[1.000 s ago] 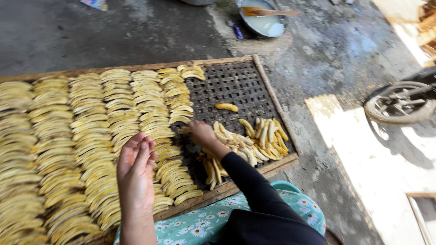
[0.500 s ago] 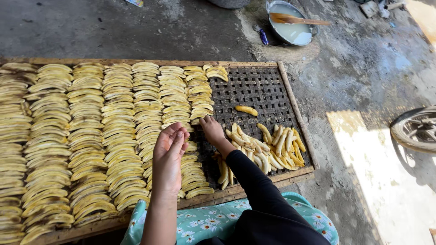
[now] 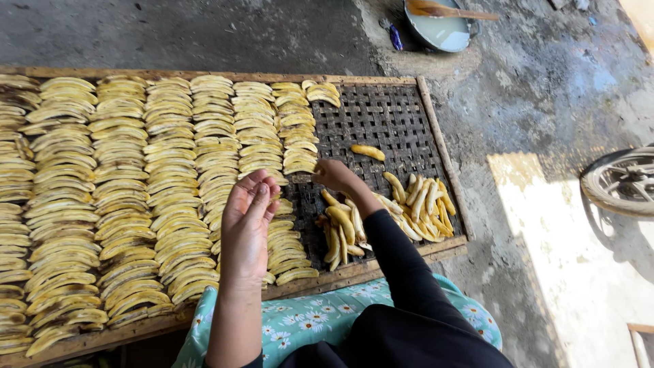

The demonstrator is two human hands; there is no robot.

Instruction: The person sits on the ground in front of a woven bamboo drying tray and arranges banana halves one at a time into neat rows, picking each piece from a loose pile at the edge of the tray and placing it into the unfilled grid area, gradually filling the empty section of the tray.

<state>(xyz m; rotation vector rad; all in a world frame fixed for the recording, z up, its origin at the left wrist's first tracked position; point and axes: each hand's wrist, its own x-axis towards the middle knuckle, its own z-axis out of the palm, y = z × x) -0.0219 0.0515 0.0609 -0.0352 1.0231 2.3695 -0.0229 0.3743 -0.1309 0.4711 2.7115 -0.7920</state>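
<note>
A woven drying tray with a wooden frame (image 3: 381, 116) carries several long rows of flat yellow banana slices (image 3: 170, 184). My left hand (image 3: 248, 225) is raised above the fifth row, palm towards me, fingers straight and close together, with nothing in it. My right hand (image 3: 335, 176), in a black sleeve, reaches to the gap in the last row, its fingertips pinched on a banana slice there. A loose heap of peeled banana pieces (image 3: 415, 204) lies on the bare weave just right of that hand. One single piece (image 3: 368, 151) lies apart above it.
A metal bowl of pale liquid with a wooden spoon (image 3: 443, 27) stands on the concrete floor beyond the tray. A wheel (image 3: 623, 180) shows at the right edge beside a sunlit patch. A floral cloth (image 3: 320, 317) covers my lap at the tray's near edge.
My left hand has turned from edge-on to palm facing me and sits a little further right. My right hand stays at the last row. The view has shifted slightly.
</note>
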